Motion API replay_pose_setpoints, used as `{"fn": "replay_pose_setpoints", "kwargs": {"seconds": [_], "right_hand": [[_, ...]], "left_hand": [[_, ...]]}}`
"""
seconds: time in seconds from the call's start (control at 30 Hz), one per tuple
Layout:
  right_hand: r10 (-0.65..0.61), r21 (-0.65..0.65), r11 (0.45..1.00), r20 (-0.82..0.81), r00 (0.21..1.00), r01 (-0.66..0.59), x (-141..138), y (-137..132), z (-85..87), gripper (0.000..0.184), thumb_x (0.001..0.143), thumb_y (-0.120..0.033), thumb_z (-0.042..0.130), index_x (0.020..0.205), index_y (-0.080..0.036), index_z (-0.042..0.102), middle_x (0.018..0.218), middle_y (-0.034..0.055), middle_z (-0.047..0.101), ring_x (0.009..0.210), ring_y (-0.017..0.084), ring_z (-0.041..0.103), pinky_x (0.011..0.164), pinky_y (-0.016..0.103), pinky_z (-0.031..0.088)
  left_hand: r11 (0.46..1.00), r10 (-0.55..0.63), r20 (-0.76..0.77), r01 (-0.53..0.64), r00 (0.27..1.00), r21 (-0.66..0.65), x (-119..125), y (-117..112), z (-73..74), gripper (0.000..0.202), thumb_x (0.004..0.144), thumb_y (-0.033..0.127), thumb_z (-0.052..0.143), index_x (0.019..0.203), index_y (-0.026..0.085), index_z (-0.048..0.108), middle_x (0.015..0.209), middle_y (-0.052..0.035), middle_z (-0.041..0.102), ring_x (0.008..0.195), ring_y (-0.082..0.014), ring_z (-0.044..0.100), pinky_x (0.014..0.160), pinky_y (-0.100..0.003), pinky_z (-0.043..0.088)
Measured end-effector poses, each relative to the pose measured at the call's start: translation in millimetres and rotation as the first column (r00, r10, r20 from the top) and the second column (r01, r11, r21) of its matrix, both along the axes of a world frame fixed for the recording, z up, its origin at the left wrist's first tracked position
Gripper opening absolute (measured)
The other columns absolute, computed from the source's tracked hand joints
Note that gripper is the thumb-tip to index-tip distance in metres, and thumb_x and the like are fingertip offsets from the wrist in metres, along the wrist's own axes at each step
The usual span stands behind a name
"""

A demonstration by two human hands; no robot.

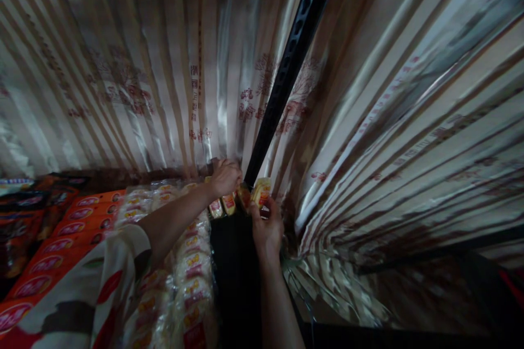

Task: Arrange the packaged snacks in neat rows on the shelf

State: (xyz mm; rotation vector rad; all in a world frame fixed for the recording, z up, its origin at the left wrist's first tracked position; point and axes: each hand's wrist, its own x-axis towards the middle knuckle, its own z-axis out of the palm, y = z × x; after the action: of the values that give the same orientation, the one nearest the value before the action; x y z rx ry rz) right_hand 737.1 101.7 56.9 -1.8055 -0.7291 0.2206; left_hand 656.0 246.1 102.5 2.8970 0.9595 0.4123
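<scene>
My right hand [268,226] is closed around a small yellow snack packet [261,192] with a red-orange label, held upright beside the foot of a black metal post. Over a short row of similar yellow packets [228,204] at the back of the shelf, my left hand [226,177] has its fingers curled down. Whatever lies under those fingers is hidden. Between the two hands another packet [243,196] stands in shadow near the post.
Clear-wrapped pale snacks [194,267] stand in rows left of a dark shelf surface [235,278]. Orange packages [61,245] line up farther left. A perforated black post [282,76] rises before printed, pleated sheeting [164,65], which also hangs on the right.
</scene>
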Motion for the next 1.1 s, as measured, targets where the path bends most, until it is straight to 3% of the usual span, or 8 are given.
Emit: {"fn": "replay_pose_setpoints", "kwargs": {"seconds": [0.23,0.53,0.7,0.93,1.1], "right_hand": [[0.013,0.007,1.000,-0.015,1.000,-0.013,0.2,-0.6,-0.5,0.060,0.070,-0.052,0.053,0.112,-0.009,0.059,0.094,0.0135,0.068,0.070,0.021,0.062,0.065,0.031,0.048],[0.015,0.031,0.999,0.003,1.000,-0.015,0.3,-0.1,-1.1,0.063,0.071,-0.053,0.054,0.114,-0.007,0.059,0.094,0.0141,0.068,0.069,0.020,0.062,0.064,0.031,0.048],[0.005,0.022,1.000,-0.001,1.000,-0.005,-0.1,-0.5,0.3,0.064,0.070,-0.053,0.054,0.115,-0.007,0.059,0.094,0.0140,0.068,0.071,0.021,0.063,0.066,0.032,0.049],[0.014,0.024,1.000,-0.026,1.000,-0.013,-2.8,-0.5,1.9,0.065,0.070,-0.052,0.055,0.115,-0.006,0.059,0.092,0.0142,0.068,0.068,0.020,0.062,0.061,0.030,0.048],[0.012,0.014,1.000,0.006,1.000,-0.012,-2.4,-0.4,-0.5,0.062,0.071,-0.051,0.055,0.114,-0.007,0.060,0.093,0.0142,0.068,0.066,0.019,0.061,0.061,0.030,0.049]], "left_hand": [[0.997,-0.080,-0.005,0.080,0.997,0.004,2.8,-7.9,-14.7,0.013,0.076,0.029,0.062,0.075,0.018,0.068,0.098,-0.0066,0.064,0.112,-0.0254,0.043,0.102,-0.046,0.024],[0.989,-0.131,0.003,0.131,0.991,0.061,4.1,-12.9,-21.4,0.009,0.077,0.016,0.057,0.073,0.014,0.066,0.092,-0.0082,0.061,0.101,-0.0219,0.045,0.094,-0.037,0.033],[0.984,-0.157,0.008,0.156,0.988,0.091,1.4,-13.6,-18.3,0.012,0.078,0.017,0.054,0.074,0.015,0.065,0.089,-0.0077,0.060,0.099,-0.0211,0.044,0.091,-0.036,0.035],[0.989,-0.091,0.025,0.087,0.996,0.122,-7.0,-2.8,-13.7,0.013,0.078,0.016,0.052,0.076,0.014,0.065,0.091,-0.0099,0.058,0.101,-0.0239,0.043,0.092,-0.038,0.035],[0.983,-0.135,-0.005,0.134,0.991,0.127,-9.4,-2.2,-13.6,0.011,0.076,0.016,0.054,0.079,0.014,0.064,0.096,-0.0097,0.058,0.103,-0.0235,0.042,0.093,-0.037,0.035]]}}
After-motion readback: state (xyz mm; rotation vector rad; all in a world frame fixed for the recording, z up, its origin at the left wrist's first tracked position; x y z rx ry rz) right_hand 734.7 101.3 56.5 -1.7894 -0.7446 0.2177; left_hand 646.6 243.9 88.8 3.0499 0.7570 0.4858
